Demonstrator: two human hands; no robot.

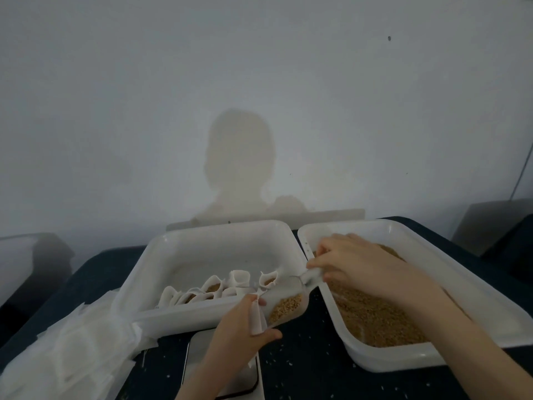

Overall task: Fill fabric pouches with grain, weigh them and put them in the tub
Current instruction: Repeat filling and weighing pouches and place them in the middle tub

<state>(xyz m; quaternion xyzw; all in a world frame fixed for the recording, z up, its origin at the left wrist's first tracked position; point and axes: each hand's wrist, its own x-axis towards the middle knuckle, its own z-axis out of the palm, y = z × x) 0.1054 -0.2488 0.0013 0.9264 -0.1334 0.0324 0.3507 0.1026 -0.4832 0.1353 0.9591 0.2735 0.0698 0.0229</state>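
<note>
The left hand pinched an open white pouch between thumb and fingers, above the scale. The right hand gripped the handle of a clear scoop, its fingers curled around it. The scoop held grain, and its mouth was touching the pouch opening. Filled pouches stood in the left tub. The right tub held loose grain. A pile of empty pouches lay at the left on the dark table.
</note>
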